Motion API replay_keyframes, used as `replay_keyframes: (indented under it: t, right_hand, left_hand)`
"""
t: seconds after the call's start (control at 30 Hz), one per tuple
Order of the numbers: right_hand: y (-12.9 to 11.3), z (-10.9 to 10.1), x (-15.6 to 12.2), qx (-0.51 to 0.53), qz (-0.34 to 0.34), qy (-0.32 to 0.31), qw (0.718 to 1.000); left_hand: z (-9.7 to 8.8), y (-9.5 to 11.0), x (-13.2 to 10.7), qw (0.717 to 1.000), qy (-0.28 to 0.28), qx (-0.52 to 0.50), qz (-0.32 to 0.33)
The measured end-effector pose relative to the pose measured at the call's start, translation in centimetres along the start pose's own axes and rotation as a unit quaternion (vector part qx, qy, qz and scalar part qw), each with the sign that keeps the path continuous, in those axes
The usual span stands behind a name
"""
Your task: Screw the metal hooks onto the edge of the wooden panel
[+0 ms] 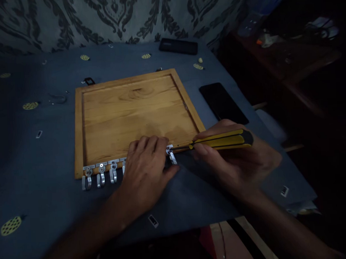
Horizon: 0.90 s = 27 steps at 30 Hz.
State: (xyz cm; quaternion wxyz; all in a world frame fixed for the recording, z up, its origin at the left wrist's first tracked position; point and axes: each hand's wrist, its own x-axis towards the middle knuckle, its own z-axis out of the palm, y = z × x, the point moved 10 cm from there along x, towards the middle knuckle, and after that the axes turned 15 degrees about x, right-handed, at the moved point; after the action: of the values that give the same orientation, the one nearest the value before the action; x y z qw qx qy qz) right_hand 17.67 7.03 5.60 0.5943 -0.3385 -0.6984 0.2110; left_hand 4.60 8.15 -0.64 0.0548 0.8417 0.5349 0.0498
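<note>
A shallow wooden board (137, 108) with a raised frame lies on the cloth. Several silver metal hooks (101, 170) line its near edge, some hidden under my left hand (147, 165). That hand grips the near edge, its fingers together over the wood. Its thumb lies by the tip of the rightmost hook (171, 154). In my right hand (234, 165) is a yellow and black screwdriver (225, 140), held almost level. Its shaft points left, and its tip reaches the rightmost hook's plate; contact with a screw is too small to make out.
A dark phone (222, 102) lies right of the board, and a black phone-like object (178, 46) sits at the back. Dark metal brackets (89, 81) touch the far edge. A clear curved piece (57, 98) lies left. Dark wooden furniture (296, 74) stands at right.
</note>
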Motion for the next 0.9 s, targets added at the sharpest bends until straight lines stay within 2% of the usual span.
replay_keyframes:
  t: [0.4,0.7,0.9]
  right_hand:
    - [-0.2,0.0,-0.1,0.001,-0.009,0.005,1.000]
    - [0.2,-0.1,-0.2,0.016,0.019,0.001,1.000]
    - [-0.1,-1.1,0.0,0.015,0.007,0.046,0.999]
  left_hand:
    - [-0.4,0.0,-0.3,0.999,0.045,-0.011,0.011]
    - [-0.4,-0.1,0.0,0.999,0.040,-0.035,0.010]
    - [-0.5,-0.1,0.0,0.998,0.034,-0.044,0.012]
